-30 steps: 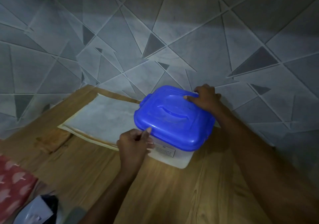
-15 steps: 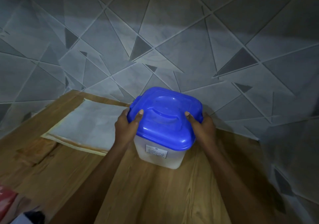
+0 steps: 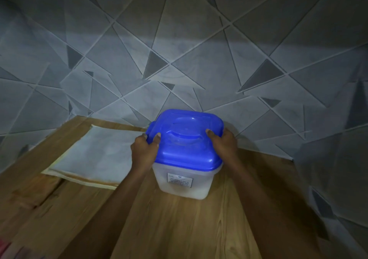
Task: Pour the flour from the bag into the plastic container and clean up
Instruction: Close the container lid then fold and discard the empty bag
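Item: plastic container (image 3: 184,181), blue lid (image 3: 185,139); our hands, left (image 3: 144,151) and right (image 3: 224,145), clasp its sides. Beside, on table (image 3: 179,228): flat sheet (image 3: 95,157), possibly paper.

We note a wooden table (image 3: 179,228) with visible grain, set against a wall (image 3: 199,49) of grey tiles cut into triangles by pale lines. A pale cloth (image 3: 95,155) with a yellowish border lies flat on the table's left part, near the wall
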Available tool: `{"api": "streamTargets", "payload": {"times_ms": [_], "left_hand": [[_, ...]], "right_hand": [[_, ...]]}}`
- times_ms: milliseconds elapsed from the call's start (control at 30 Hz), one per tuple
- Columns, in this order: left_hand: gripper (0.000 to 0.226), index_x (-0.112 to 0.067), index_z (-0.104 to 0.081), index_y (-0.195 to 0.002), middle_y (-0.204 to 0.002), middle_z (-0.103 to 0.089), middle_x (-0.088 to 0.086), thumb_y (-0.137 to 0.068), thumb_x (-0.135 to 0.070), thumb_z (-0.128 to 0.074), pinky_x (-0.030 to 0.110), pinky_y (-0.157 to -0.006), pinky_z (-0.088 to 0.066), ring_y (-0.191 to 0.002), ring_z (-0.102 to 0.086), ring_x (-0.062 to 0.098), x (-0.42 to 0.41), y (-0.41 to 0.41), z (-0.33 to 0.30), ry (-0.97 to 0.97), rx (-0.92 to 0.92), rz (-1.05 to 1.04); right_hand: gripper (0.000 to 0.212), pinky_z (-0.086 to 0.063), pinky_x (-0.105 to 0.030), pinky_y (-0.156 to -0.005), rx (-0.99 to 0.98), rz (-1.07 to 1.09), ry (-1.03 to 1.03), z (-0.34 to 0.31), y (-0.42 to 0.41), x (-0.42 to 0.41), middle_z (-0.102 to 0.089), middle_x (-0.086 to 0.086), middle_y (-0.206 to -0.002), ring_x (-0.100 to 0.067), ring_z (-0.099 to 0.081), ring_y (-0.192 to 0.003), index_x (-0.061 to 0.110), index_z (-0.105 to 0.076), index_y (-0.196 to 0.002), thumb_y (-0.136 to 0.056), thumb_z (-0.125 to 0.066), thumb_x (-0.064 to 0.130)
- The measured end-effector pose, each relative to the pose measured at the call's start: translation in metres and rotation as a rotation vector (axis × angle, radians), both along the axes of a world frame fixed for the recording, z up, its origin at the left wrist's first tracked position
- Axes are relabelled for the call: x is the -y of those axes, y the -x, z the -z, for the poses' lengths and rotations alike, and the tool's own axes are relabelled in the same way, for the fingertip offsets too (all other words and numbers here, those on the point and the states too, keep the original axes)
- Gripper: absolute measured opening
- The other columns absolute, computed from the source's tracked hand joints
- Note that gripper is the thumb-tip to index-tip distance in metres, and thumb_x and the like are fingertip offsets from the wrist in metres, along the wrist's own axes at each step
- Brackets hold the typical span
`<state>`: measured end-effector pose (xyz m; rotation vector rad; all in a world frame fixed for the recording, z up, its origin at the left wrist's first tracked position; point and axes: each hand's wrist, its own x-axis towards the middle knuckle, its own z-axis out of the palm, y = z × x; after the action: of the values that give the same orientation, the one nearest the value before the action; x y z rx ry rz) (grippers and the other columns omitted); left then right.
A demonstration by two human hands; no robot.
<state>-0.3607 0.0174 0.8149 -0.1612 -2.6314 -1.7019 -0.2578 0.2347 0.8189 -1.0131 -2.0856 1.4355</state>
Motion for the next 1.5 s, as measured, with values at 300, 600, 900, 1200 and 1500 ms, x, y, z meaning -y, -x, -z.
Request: {"api": "streamTargets", "payload": {"times_ms": [300, 600, 900, 1200, 1500], "left_hand": [[0.058, -0.004, -0.050, -0.140, -0.136, -0.058, 0.017, -0.100, -0.045, -0.055, 0.046, -0.102, -0.051, -0.123, -0.058, 0.037, 0.001, 0.018, -0.005, 0.155, 0.011, 0.177], [0.064, -0.004, -0.059, -0.088, -0.090, -0.063, 0.025, -0.078, -0.067, -0.063, 0.041, -0.071, -0.054, -0.084, -0.067, 0.038, -0.006, 0.038, -0.011, 0.241, -0.026, 0.107], [0.083, -0.009, -0.060, -0.094, -0.093, -0.064, 0.015, -0.061, -0.085, -0.059, 0.048, -0.076, -0.061, -0.086, -0.068, 0.031, -0.006, 0.038, -0.006, 0.194, -0.024, 0.052], [0.084, -0.014, -0.061, -0.095, -0.096, -0.065, 0.009, -0.059, -0.089, -0.057, 0.049, -0.076, -0.061, -0.087, -0.068, 0.028, -0.005, 0.044, 0.001, 0.212, -0.039, 0.044], [0.072, -0.008, -0.062, -0.107, -0.108, -0.065, 0.014, -0.076, -0.073, -0.062, 0.047, -0.089, -0.057, -0.103, -0.063, 0.035, -0.010, 0.034, -0.008, 0.237, -0.053, 0.015]], "right_hand": [[0.079, -0.048, -0.048, -0.105, -0.039, 0.069, 0.095, -0.002, -0.006, 0.015, -0.057, -0.007, -0.141, -0.031, -0.057, -0.125, 0.017, -0.045, -0.145, -0.082, -0.068, 0.058], [0.117, -0.052, -0.047, -0.101, -0.087, 0.221, 0.444, 0.005, -0.005, 0.008, -0.057, -0.008, -0.136, -0.029, -0.061, -0.118, 0.007, -0.036, -0.144, -0.054, -0.089, 0.057], [0.091, -0.049, -0.042, -0.095, 0.050, 0.364, 0.187, -0.005, -0.014, 0.020, -0.059, -0.005, -0.118, -0.030, -0.062, -0.110, 0.007, -0.050, -0.121, -0.059, -0.085, 0.063], [0.078, -0.054, -0.042, -0.088, 0.129, 0.263, -0.057, -0.015, -0.006, 0.022, -0.060, -0.016, -0.126, -0.037, -0.062, -0.111, 0.002, -0.048, -0.128, -0.080, -0.074, 0.057], [0.067, -0.055, -0.040, -0.085, 0.073, 0.178, 0.236, -0.022, 0.003, 0.005, -0.060, -0.011, -0.114, -0.029, -0.060, -0.095, 0.000, -0.050, -0.132, -0.081, -0.079, 0.033]]}}
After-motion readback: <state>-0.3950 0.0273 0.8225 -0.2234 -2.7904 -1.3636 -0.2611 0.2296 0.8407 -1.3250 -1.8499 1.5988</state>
